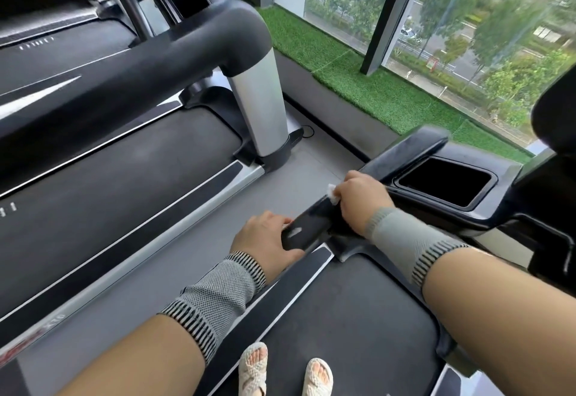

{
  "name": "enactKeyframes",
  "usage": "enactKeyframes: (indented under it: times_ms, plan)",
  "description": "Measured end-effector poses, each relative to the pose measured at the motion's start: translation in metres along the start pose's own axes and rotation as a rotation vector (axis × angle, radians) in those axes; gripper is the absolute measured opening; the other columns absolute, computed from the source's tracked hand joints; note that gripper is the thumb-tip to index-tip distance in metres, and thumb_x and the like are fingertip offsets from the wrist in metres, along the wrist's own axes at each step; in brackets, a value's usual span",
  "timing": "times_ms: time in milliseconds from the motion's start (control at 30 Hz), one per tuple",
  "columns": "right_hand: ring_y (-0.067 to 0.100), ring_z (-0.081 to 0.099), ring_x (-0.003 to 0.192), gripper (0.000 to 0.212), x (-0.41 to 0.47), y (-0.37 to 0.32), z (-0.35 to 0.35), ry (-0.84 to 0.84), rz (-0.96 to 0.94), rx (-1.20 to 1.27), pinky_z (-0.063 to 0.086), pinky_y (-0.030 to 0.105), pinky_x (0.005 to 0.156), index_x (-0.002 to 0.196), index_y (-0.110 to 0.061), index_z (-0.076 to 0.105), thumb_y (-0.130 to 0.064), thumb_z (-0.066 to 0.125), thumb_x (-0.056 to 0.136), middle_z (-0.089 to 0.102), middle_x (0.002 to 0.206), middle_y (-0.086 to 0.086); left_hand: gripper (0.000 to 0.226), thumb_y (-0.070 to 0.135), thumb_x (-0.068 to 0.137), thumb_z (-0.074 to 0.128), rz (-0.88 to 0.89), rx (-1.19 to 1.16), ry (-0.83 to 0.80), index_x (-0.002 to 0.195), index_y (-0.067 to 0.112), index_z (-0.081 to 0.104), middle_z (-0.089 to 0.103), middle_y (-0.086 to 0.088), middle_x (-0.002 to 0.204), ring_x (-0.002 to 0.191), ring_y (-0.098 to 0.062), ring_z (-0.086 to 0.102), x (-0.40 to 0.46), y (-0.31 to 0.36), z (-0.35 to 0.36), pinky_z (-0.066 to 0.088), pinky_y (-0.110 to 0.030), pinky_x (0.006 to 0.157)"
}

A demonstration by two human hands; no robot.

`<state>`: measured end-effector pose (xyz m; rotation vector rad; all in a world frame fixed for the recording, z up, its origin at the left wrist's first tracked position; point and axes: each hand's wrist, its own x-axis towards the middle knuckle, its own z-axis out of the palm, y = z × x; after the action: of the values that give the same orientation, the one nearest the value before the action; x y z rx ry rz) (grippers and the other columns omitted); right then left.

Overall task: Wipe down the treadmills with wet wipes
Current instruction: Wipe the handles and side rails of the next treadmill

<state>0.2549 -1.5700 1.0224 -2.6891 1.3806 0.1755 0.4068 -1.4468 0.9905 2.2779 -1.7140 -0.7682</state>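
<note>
I stand on the belt (pixel 352 311) of the near treadmill. Its black left handrail (pixel 314 224) runs from the console down toward me. My right hand (pixel 361 199) grips a white wet wipe (pixel 333 193) and holds it against the handrail's upper part; only a small corner of the wipe shows past the fingers. My left hand (pixel 265 239) grips the lower end of the same handrail, thumb on the near side. Both wrists wear grey knitted bands.
A second treadmill (pixel 124 177) stands to the left, with a thick black handrail (pixel 174 49) and a silver upright post (pixel 265 109). A strip of grey floor (pixel 174 271) separates the two machines. A cup-holder recess (pixel 445 183) sits in the near console. Green turf ledge (pixel 358 84) and windows lie ahead.
</note>
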Motion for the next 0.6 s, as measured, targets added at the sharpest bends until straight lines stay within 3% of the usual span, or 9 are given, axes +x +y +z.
enactKeyframes:
  times_ms: [100, 233, 367, 500, 600]
  plan:
    - [0.025, 0.056, 0.098, 0.022, -0.013, -0.021, 0.013, -0.118, -0.283, -0.019, 0.045, 0.026, 0.076, 0.103, -0.021, 0.068, -0.011, 0.055, 0.087, 0.053, 0.1, 0.001, 0.068, 0.061, 0.075, 0.064, -0.091, 0.076, -0.009, 0.134, 0.035, 0.045, 0.048, 0.01, 0.131, 0.122, -0.016, 0.043, -0.011, -0.009, 0.0, 0.038, -0.035, 0.103]
    - [0.02, 0.053, 0.103, 0.021, -0.007, -0.007, 0.008, -0.049, -0.108, -0.069, 0.035, 0.024, 0.074, 0.103, -0.019, 0.067, -0.014, 0.057, 0.086, 0.055, 0.107, -0.001, 0.055, 0.06, 0.08, 0.058, -0.13, 0.134, 0.025, 0.129, 0.036, 0.05, 0.051, 0.01, 0.125, 0.118, -0.015, 0.047, -0.024, -0.008, -0.001, 0.038, -0.035, 0.099]
    - [0.022, 0.049, 0.107, 0.026, -0.022, -0.019, 0.015, -0.083, -0.361, -0.035, 0.037, 0.024, 0.082, 0.109, -0.017, 0.066, -0.01, 0.054, 0.087, 0.056, 0.113, 0.0, 0.046, 0.055, 0.088, 0.053, -0.141, 0.141, 0.086, 0.129, 0.033, 0.052, 0.053, 0.008, 0.119, 0.111, -0.015, 0.051, -0.033, 0.0, 0.006, 0.041, -0.035, 0.094]
    - [0.025, 0.052, 0.104, 0.017, -0.012, -0.003, 0.011, 0.076, -0.022, -0.053, 0.034, 0.025, 0.075, 0.101, -0.016, 0.067, -0.015, 0.056, 0.09, 0.058, 0.104, 0.002, 0.043, 0.051, 0.092, 0.049, -0.156, 0.144, 0.152, 0.131, 0.031, 0.049, 0.051, 0.008, 0.121, 0.112, -0.015, 0.049, -0.039, 0.006, 0.015, 0.04, -0.036, 0.094]
    - [0.023, 0.048, 0.104, 0.024, -0.024, -0.039, 0.02, -0.071, -0.33, -0.027, 0.042, 0.029, 0.087, 0.108, -0.02, 0.065, -0.013, 0.055, 0.088, 0.055, 0.108, 0.001, 0.037, 0.047, 0.094, 0.047, -0.162, 0.171, 0.206, 0.127, 0.03, 0.048, 0.049, 0.008, 0.118, 0.11, -0.015, 0.047, -0.044, 0.011, 0.02, 0.038, -0.036, 0.092]
